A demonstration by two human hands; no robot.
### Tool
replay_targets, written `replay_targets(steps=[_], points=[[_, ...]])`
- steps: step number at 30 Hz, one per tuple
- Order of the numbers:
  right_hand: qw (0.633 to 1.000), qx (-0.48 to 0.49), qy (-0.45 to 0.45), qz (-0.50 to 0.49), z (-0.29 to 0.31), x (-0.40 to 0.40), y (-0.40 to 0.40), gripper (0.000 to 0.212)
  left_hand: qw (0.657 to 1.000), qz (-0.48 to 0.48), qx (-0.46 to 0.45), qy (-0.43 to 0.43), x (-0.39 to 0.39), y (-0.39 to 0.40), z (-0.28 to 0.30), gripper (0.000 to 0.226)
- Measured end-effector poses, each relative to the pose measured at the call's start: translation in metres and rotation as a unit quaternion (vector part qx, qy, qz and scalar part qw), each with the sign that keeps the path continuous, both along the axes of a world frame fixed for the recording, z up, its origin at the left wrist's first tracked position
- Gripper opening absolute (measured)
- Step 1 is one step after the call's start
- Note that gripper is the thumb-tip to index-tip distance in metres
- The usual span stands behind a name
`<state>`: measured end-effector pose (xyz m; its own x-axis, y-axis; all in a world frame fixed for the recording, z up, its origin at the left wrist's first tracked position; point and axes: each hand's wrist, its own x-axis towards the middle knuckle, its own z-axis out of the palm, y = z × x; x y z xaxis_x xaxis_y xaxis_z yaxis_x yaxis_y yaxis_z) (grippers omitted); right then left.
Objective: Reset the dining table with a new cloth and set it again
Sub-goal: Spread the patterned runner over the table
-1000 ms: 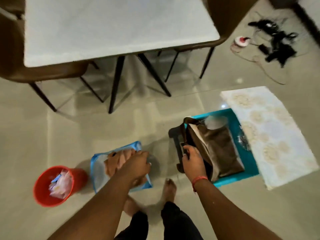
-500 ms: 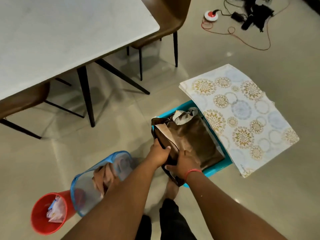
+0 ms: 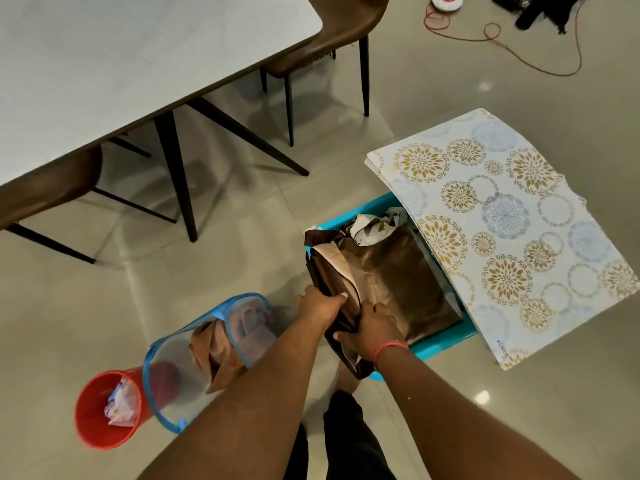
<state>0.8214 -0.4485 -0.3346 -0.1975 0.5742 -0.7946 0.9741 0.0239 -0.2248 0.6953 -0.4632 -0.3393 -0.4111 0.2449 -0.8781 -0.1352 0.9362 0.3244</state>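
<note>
- Since a second ago, the left hand [image 3: 320, 304] has left the mesh hamper [image 3: 207, 362] and joined the right hand [image 3: 372, 332].
- Bare white table [image 3: 138, 64] awaits covering.
- Teal bin [image 3: 446, 336] holds the folded brown cloth [image 3: 391, 278]; patterned placemats [image 3: 502, 230] rest on its rim.
- Both hands' fingers grip the cloth's near edge, probably to lift it.
- Hamper holds tan fabric; red bucket [image 3: 104, 410] holds crumpled scraps.

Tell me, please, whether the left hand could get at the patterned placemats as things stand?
Probably not right away: the left hand grips the brown cloth, and the placemats lie beyond the teal bin, uncovered.
</note>
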Motion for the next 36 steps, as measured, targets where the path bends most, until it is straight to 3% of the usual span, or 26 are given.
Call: replay_targets(steps=[3, 5, 8, 11, 13, 19, 23, 31, 36], points=[[1.000, 0.023, 0.004, 0.012, -0.013, 0.000, -0.004, 0.063, 0.992, 0.091, 0.009, -0.088, 0.000, -0.002, 0.000, 0.066], [0.999, 0.047, 0.008, 0.012, -0.016, 0.000, 0.000, 0.039, 0.994, 0.034, 0.004, -0.106, 0.003, -0.003, -0.003, 0.052], [0.998, 0.056, -0.002, 0.036, -0.014, 0.001, 0.004, 0.022, 0.993, -0.119, 0.006, 0.013, 0.005, -0.005, -0.010, 0.037], [0.996, 0.080, 0.013, 0.030, -0.002, 0.007, 0.008, 0.020, 0.982, -0.173, 0.047, 0.053, 0.009, -0.001, 0.002, 0.028], [0.992, 0.114, 0.049, -0.001, 0.012, 0.011, 0.011, 0.020, 0.986, -0.143, 0.077, 0.042, 0.012, 0.005, 0.012, 0.012], [0.968, 0.213, 0.130, -0.041, 0.072, 0.007, 0.012, 0.017, 0.984, 0.054, 0.168, -0.035, 0.006, 0.014, 0.068, 0.006], [0.934, 0.270, 0.225, -0.068, 0.120, -0.010, 0.010, 0.017, 0.954, 0.147, 0.234, -0.116, -0.014, 0.009, 0.115, 0.027], [0.859, 0.388, 0.331, -0.053, 0.220, -0.062, -0.017, 0.011, 0.937, 0.112, 0.313, -0.109, -0.078, -0.037, 0.199, 0.045], [0.790, 0.460, 0.404, -0.046, 0.300, -0.113, -0.036, 0.010, 0.926, 0.102, 0.348, -0.102, -0.123, -0.081, 0.261, 0.058]])
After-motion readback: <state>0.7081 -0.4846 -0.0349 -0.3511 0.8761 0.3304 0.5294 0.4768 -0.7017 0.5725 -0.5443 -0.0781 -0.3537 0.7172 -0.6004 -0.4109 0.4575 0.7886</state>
